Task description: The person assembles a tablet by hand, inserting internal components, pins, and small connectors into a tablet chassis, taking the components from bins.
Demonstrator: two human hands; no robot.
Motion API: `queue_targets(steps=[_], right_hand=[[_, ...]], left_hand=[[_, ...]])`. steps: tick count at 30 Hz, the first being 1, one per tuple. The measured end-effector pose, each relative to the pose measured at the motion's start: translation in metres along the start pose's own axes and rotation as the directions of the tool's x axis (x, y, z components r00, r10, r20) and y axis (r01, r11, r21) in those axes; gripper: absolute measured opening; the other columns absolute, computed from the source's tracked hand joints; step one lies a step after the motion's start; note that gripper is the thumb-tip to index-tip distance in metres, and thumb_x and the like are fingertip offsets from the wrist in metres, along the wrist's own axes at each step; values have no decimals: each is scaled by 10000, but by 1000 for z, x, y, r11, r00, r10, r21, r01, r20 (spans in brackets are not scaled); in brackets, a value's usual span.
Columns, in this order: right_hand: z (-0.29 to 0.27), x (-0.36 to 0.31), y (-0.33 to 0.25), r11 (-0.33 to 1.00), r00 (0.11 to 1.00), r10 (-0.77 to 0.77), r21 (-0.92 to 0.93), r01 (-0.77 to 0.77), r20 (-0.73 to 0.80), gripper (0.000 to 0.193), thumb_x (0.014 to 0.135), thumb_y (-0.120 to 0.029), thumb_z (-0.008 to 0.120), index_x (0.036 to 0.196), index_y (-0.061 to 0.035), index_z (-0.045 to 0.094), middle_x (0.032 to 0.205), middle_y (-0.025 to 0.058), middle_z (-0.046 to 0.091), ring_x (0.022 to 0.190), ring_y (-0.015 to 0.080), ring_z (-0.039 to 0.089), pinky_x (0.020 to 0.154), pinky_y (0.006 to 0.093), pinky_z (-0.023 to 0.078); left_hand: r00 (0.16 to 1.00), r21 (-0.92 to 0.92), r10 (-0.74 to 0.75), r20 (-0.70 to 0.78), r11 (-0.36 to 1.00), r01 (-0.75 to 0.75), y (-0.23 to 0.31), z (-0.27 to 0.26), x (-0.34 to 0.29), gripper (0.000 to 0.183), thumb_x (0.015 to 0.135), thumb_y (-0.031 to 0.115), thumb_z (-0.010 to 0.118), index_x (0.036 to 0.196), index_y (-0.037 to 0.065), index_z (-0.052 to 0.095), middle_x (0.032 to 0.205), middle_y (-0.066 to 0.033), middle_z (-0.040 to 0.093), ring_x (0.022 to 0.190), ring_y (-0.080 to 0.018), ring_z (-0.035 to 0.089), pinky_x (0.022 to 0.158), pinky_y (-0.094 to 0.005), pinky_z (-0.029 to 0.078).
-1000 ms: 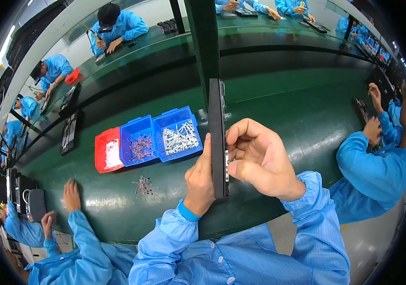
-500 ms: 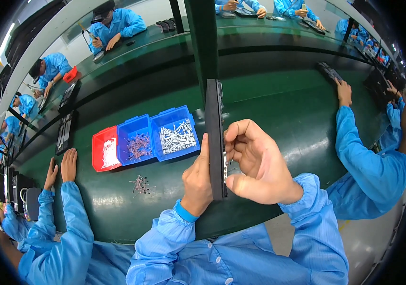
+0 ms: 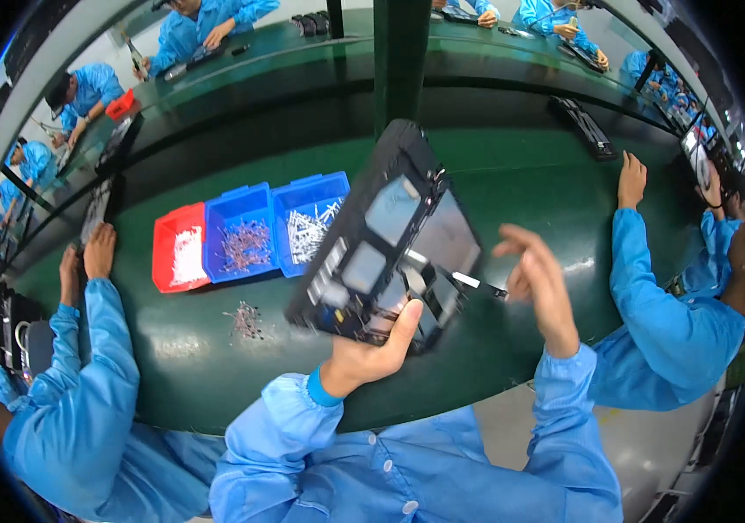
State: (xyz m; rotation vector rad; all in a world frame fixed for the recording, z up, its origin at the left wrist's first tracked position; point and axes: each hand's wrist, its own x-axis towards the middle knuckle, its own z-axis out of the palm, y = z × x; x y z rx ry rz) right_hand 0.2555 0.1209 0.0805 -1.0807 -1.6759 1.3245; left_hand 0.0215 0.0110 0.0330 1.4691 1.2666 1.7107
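Note:
My left hand (image 3: 372,353) grips the lower edge of a black plastic device housing (image 3: 337,235), with the thumb over its face. The housing is tilted above the bench, its inner side with shiny panels and small fittings turned into view. A short white strip with a dark end (image 3: 468,281) sticks out from its right side. Just beyond that strip is my right hand (image 3: 542,283), its index finger stretched out and the other fingers partly bent and somewhat blurred. I see nothing in its grasp.
On the green bench (image 3: 512,366), a red bin (image 3: 163,277) of white bits adjoins a blue bin (image 3: 237,196) of thin leaded parts and another blue bin (image 3: 307,185) of white strips. A loose pile of leaded parts (image 3: 248,321) lies nearer. Co-workers' arms (image 3: 111,336) flank me; a post (image 3: 400,70) rises behind.
The housing has turned from edge-on to showing its inner face, leaning over to the right blue bin. My right hand has come away from it to the right, its fingers opening.

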Motion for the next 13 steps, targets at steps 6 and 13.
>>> queue_targets(steps=[6, 13], right_hand=[[13, -83, 43, 791, 973, 222, 571, -219, 65, 509, 970, -301, 599, 1304, 49, 442, 860, 131, 665, 448, 166, 562, 361, 266, 396], [-19, -41, 68, 798, 942, 306, 577, -174, -139, 392, 1003, -285, 523, 1235, 31, 513, 998, 155, 691, 656, 172, 665, 531, 230, 510]], left_hand=[[760, -528, -529, 377, 551, 646, 13, 5, 16, 329, 945, 196, 664, 1188, -15, 595, 993, -77, 673, 715, -89, 607, 534, -248, 479], [611, 36, -627, 483, 712, 701, -12, 9, 16, 965, 873, 502, 714, 1452, -150, 299, 557, 32, 412, 438, -51, 407, 411, -263, 356]])
